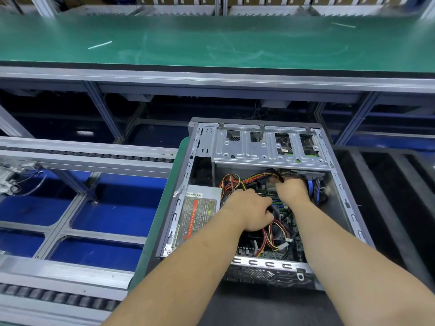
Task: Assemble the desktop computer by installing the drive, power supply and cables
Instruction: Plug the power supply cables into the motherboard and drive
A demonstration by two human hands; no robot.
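Computer case (259, 196), open on its side: we logged our right hand (292, 189) pinching the power cables (261, 177) just below the drive cage (270, 147), nearer than our left hand (249, 211), its curled fingers' hold untellable.

We can read very little here. On the grey metal box-shaped power supply (200, 215), seated at the left side of the open computer case, we see a dark label crossed by a red stripe; near its far end we make out the green figure "300". The label's smaller lines of print and the white barcode sticker at its far edge are too blurred for us to read.
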